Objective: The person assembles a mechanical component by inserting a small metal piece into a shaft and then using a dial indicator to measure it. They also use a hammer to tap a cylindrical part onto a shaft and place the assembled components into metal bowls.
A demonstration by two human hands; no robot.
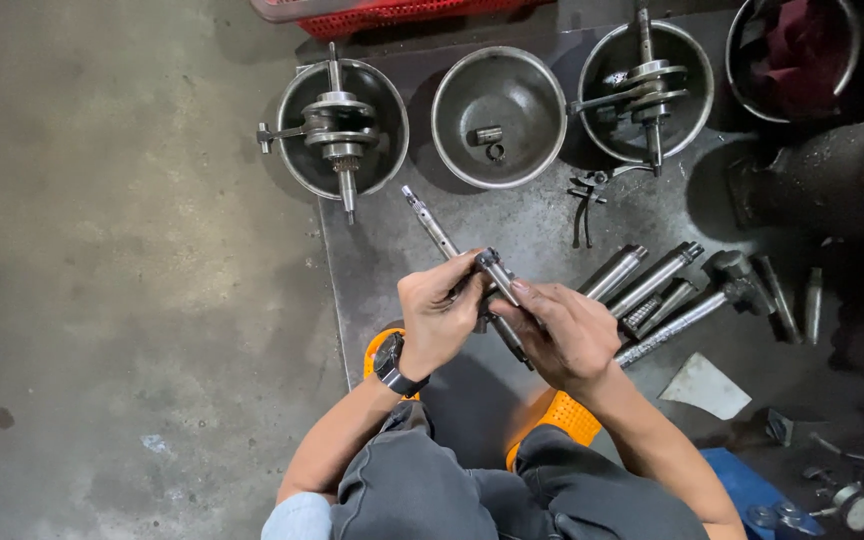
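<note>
My left hand (438, 318), with a black watch on its wrist, grips a long thin steel shaft (430, 222) that points up and left over a grey metal floor plate (532, 225). My right hand (564, 330) holds a shorter steel rod (495, 266) crossing the shaft; its lower end pokes out below my fingers. Both hands meet over my knees at the frame's middle.
Three steel bowls stand at the back: the left one (389, 95) and the right one (697, 85) each hold a crankshaft, the middle bowl (497, 85) small parts. Pliers (584, 205), steel rods (652, 280) and a hammer (737, 280) lie right. Bare concrete spreads left.
</note>
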